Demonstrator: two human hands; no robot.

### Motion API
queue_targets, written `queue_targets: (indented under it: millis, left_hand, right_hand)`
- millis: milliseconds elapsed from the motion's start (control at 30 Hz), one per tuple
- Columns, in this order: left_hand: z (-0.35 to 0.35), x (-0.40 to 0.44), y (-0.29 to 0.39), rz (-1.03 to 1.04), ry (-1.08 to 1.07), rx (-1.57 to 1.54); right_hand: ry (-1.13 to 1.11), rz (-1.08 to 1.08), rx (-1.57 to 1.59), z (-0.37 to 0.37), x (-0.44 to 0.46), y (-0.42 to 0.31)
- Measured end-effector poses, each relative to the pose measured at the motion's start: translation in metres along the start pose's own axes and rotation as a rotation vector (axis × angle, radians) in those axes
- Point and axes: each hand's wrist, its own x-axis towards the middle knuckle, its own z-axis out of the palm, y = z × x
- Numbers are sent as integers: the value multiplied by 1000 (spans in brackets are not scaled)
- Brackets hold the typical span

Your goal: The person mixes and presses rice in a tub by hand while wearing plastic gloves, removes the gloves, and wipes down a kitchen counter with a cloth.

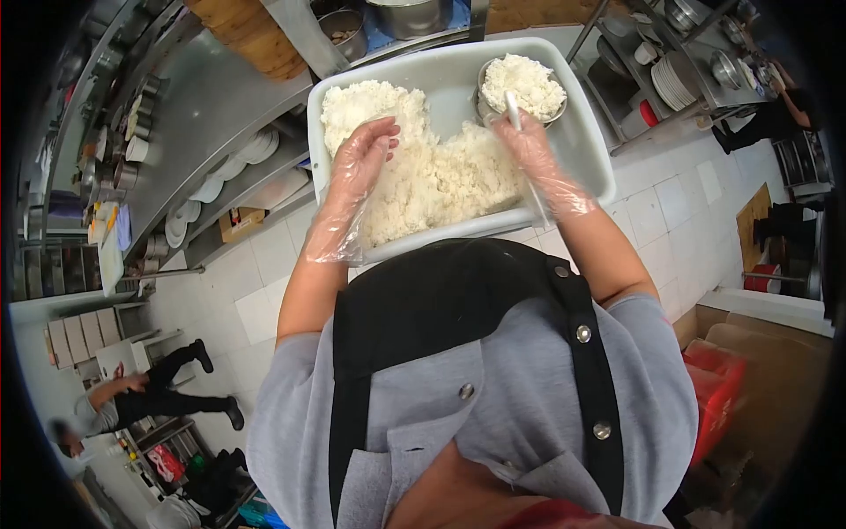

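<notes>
A large white tub (599,145) holds a broad heap of white, rice-like food (441,181). In its far right corner sits a round metal bowl (557,120) heaped with the same food. My right hand (527,145), in a clear plastic glove, is closed around a white handle (512,109) at the bowl's near left side; the far end of the handle meets the food in the bowl. My left hand (366,152), also gloved, is over the left part of the heap, palm turned inward, fingers loosely curved and apart, with nothing in it.
Steel counter (203,106) with plates beneath on the left. Metal pots (410,16) stand beyond the tub. Shelves with stacked plates (671,85) are at the right. One person (145,392) is at the lower left, another (780,110) at the far right.
</notes>
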Motion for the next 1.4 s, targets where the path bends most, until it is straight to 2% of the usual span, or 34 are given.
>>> queue_targets:
  millis: [67,100,133,300,400,433,467,533,567,600,667,700,767,800,867,900,933,1000,1067,1133,1200,1267,1333,1400]
  left_hand:
    - [-6,-3,3,94,81,-10]
    - [-11,-4,3,89,77,-16]
    - [-17,-6,1,122,168,-82]
    - [-41,-16,-16,151,455,-268]
    - [-47,-18,-24,157,473,-290]
    - [-47,-18,-24,154,473,-289]
    - [-46,-18,-24,164,490,-303]
    - [-41,-17,-22,170,504,-319]
    - [-37,-15,-20,204,509,-315]
    - [-34,-13,-19,239,512,-311]
    - [-28,-9,-19,285,470,-273]
    - [-25,-9,-20,336,433,-231]
    - [-20,-11,-23,393,413,-199]
    - [-19,-12,-25,451,398,-161]
    - [-21,-16,-28,484,416,-169]
    - [-24,-17,-30,490,441,-149]
    - [-28,-18,-30,497,467,-128]
    - [-39,-18,-28,458,515,-112]
    - [-54,-10,-26,354,512,100]
    - [-66,8,-36,317,508,22]
    - [-80,30,-49,274,472,230]
    - [-86,60,-84,340,495,258]
    - [-85,66,-88,402,519,287]
    - [-73,60,-81,385,582,485]
  right_hand:
    - [51,124,-40,-20,1,-27]
    - [111,116,-68,-37,1,-42]
    - [171,111,-97,-55,-1,-50]
    - [444,-81,3,-109,-11,-22]
    - [524,-180,121,-113,-20,11]
    - [548,-118,260,-113,-25,15]
    - [549,-116,260,-111,-28,19]
    - [512,-98,265,-99,-33,5]
    - [350,-210,15,-104,-30,4]
    - [352,-205,11,-103,-28,-8]
    - [-45,-312,-446,-93,-23,-38]
    - [-46,-309,-451,-87,-19,-32]
    - [-244,20,-609,-74,-10,-17]
    - [-249,11,-614,-69,-9,-22]
    - [-359,34,-453,-56,-12,-32]
    - [-254,74,-375,-51,-13,-27]
    - [-271,63,-373,-54,-10,-17]
    - [-26,121,66,-64,-2,3]
    - [-3,90,131,-54,-7,-28]
    - [29,58,201,-46,-15,-73]
    - [-163,-113,-73,-34,-17,-120]
    - [-141,-125,-113,-19,-11,-137]
    - [-121,-349,278,14,-2,-147]
    - [-188,-531,456,55,18,-153]
